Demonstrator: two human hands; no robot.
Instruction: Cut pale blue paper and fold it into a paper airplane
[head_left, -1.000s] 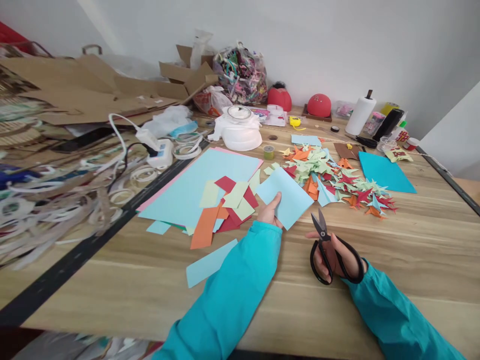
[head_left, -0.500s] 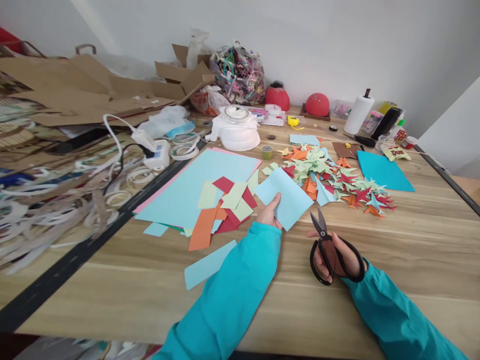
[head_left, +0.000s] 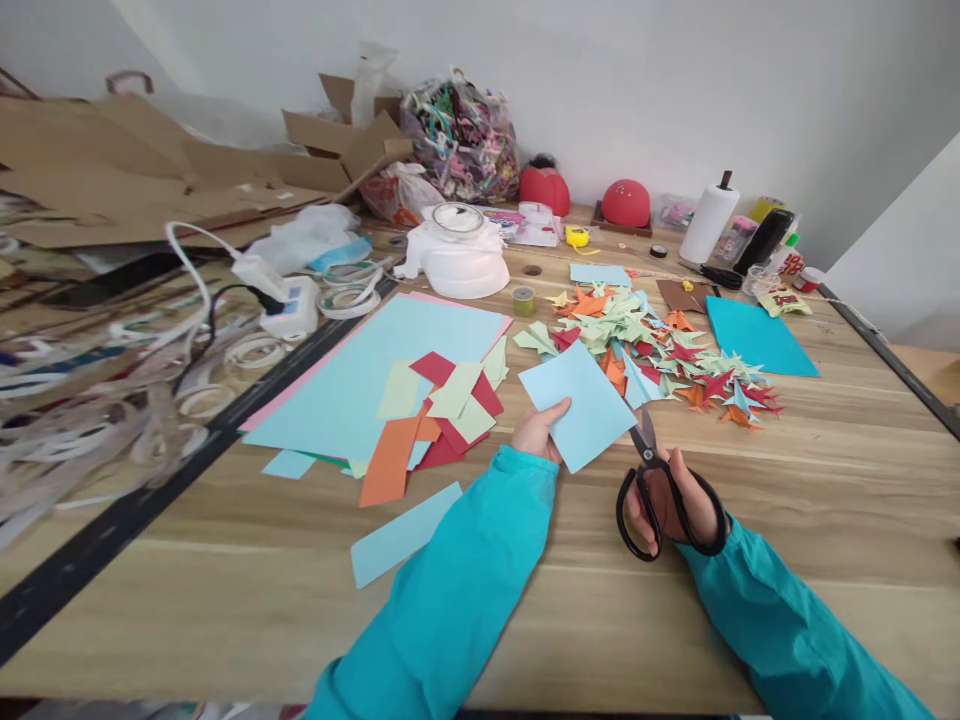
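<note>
A light blue square of paper [head_left: 581, 405] is pinched at its left edge in my left hand [head_left: 538, 430], tilted above the wooden table. My right hand [head_left: 694, 505] grips black-handled scissors [head_left: 649, 458], fingers through the loops. The blades are parted and point up, their tips right by the paper's right corner; I cannot tell whether they touch it. Behind the square lies a pile of folded paper pieces [head_left: 622, 325] in green, orange, red and blue. To the left, a light blue strip [head_left: 409, 533] rests partly under my left sleeve.
Large light blue sheets [head_left: 360, 370] lie left, with red, green and orange scraps [head_left: 386, 462] on top. A turquoise sheet [head_left: 757, 335] is at right. Tangled white straps [head_left: 90, 420] and a power adapter [head_left: 292, 308] crowd the left. A paper roll [head_left: 709, 225] stands near the wall.
The scissors and the blue square have come closer together, the paper's right corner now beside the blade tips. The view has shifted slightly to the right.
</note>
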